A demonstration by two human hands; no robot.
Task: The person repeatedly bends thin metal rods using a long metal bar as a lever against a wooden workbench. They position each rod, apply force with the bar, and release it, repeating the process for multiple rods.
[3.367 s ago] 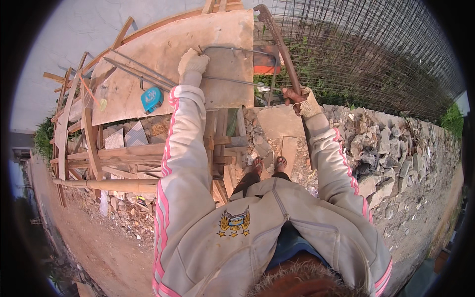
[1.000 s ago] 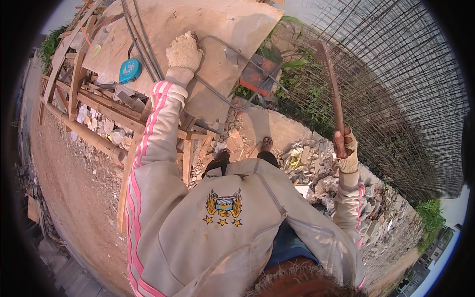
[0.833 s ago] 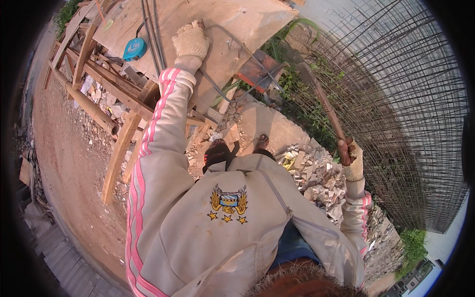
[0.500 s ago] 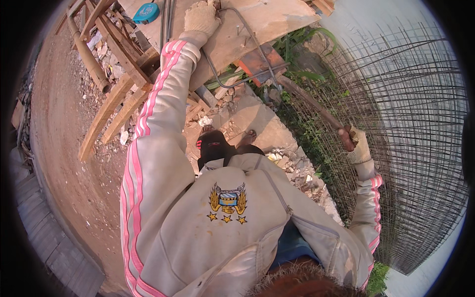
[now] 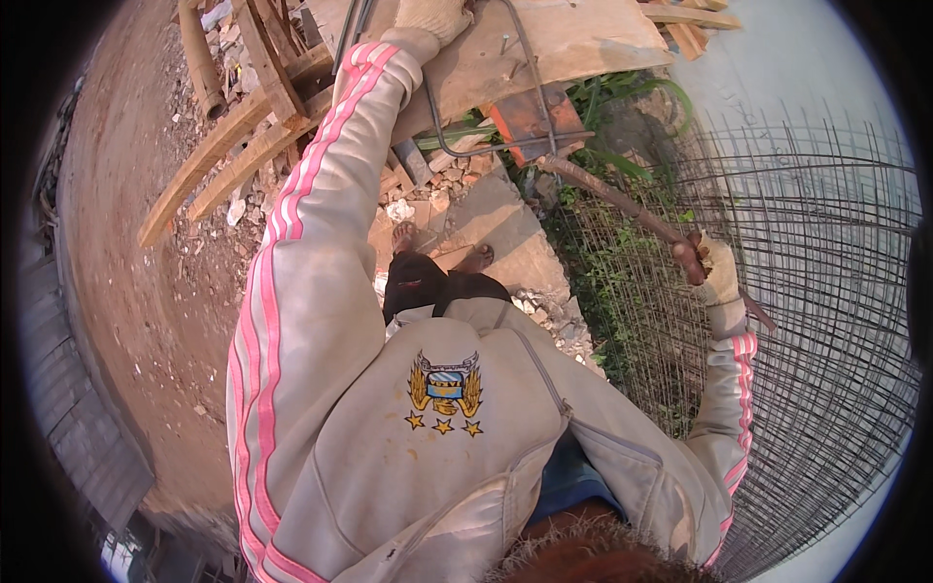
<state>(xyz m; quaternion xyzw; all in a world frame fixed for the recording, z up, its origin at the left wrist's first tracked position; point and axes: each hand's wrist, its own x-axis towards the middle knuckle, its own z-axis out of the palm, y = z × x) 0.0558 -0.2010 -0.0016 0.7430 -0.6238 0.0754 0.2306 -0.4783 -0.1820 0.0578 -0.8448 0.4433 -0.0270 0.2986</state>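
My left hand [image 5: 432,17], in a cream knitted glove, is closed at the top edge over a wooden board [image 5: 593,44]. It grips a bent steel rod [image 5: 433,109], whose corners hang past the board's near edge; the fingertips are partly cut off by the frame. On the right, my gloved right hand [image 5: 719,270] is wrapped around a long rusty metal bar [image 5: 622,199]. The bar's far end meets the bent rod beside an orange block [image 5: 536,121] under the board. Nails [image 5: 505,44] stick up from the board.
Curved timber legs [image 5: 209,146] and a bamboo pole [image 5: 199,63] stand at left. Broken bricks and rubble [image 5: 452,185] lie around my feet. Steel mesh [image 5: 807,253] leans along the pale wall at right, with green plants [image 5: 607,262] beside it. A dirt road runs along the left.
The view has shifted, so the board and bent rod sit farther right. The blue tape measure has left the picture. Both hands keep their grip; the bar's tail now shows behind my right hand.
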